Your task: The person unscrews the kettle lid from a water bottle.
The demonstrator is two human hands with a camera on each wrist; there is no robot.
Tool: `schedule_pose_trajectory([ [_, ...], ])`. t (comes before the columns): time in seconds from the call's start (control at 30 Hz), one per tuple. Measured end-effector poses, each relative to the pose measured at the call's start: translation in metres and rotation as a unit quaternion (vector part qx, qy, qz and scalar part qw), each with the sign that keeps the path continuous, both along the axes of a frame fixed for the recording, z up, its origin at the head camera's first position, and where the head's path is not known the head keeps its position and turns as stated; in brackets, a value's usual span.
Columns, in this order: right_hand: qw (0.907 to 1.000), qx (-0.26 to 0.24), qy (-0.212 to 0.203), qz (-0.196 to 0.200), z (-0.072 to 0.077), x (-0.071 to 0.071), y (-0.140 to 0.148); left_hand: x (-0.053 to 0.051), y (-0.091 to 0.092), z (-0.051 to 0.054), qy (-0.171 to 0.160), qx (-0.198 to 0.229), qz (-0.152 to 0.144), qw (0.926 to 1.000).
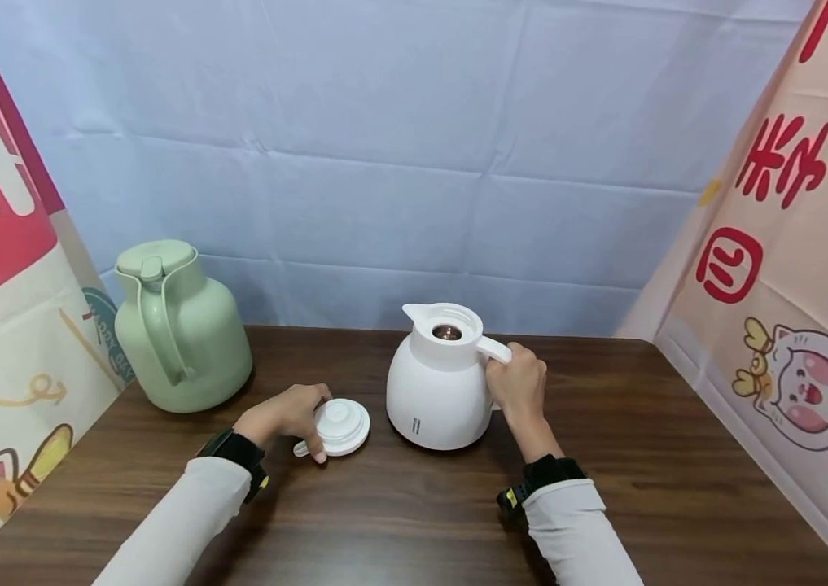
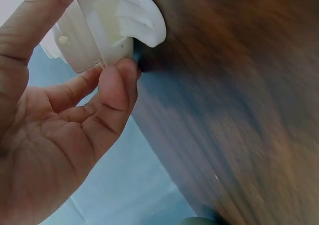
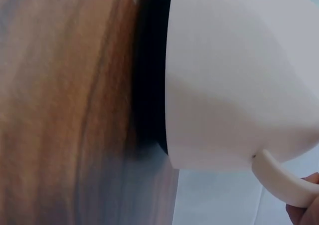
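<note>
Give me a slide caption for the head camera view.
Left grip pinches a white lid, right grip holds an open white jug by its handle; green jug at left.

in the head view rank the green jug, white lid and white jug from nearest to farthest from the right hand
1. White jug: in the right hand's grip, by its handle.
2. White lid: left of the white jug, at the left hand.
3. Green jug: farthest left.

head: above, facing forward-down over table (image 1: 414, 521) | left wrist: close, sideways, white lid (image 2: 89, 25) | right wrist: close, sideways, white thermal jug (image 3: 234, 85) | head shares both
</note>
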State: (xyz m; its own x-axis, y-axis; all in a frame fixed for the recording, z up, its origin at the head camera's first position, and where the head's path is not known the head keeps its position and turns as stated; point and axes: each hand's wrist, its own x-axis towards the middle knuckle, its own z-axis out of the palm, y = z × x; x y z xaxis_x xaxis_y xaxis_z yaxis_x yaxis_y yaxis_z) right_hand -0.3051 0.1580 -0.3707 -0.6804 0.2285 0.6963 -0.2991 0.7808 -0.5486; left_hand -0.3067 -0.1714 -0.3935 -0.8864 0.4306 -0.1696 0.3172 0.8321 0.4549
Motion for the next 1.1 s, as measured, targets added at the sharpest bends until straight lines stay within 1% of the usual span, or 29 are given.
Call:
schedule_pose_trajectory([
  [0.07, 1.0000, 0.001, -0.007, -0.005, 0.000, -0.005, 0.003, -0.005, 0.004, -0.001, -0.009, 0.000, 0.014, 0.9999],
  [0.17, 0.9999, 0.000, -0.009, -0.004, 0.000, -0.012, 0.005, -0.012, 0.010, 0.002, -0.022, -0.006, 0.035, 0.9991],
  [0.23, 1.0000, -0.003, -0.004, -0.007, 0.001, -0.018, 0.007, -0.016, 0.014, 0.006, -0.028, -0.011, 0.040, 0.9987],
  [0.3, 0.9999, -0.007, 0.002, -0.011, 0.001, -0.022, 0.010, -0.020, 0.019, 0.009, -0.028, -0.018, 0.037, 0.9988],
  [0.4, 0.9997, -0.009, 0.001, -0.021, 0.001, -0.028, 0.013, -0.026, 0.027, 0.010, -0.025, -0.025, 0.039, 0.9986],
  [0.57, 0.9994, -0.006, -0.023, -0.027, 0.001, -0.037, 0.013, -0.036, 0.035, 0.002, -0.012, -0.020, 0.072, 0.9971],
  [0.67, 0.9989, -0.012, -0.032, -0.030, 0.002, -0.042, 0.012, -0.042, 0.038, -0.003, -0.006, -0.009, 0.093, 0.9956],
  [0.87, 0.9969, -0.032, -0.055, -0.047, 0.005, -0.051, 0.013, -0.051, 0.046, -0.005, -0.013, 0.019, 0.130, 0.9912],
  [1.0, 0.9944, -0.040, -0.075, -0.063, 0.004, -0.054, 0.012, -0.055, 0.051, -0.007, -0.014, 0.024, 0.149, 0.9884],
  [1.1, 0.9922, -0.039, -0.091, -0.076, 0.006, -0.058, 0.011, -0.061, 0.054, -0.007, -0.007, 0.025, 0.165, 0.9860],
])
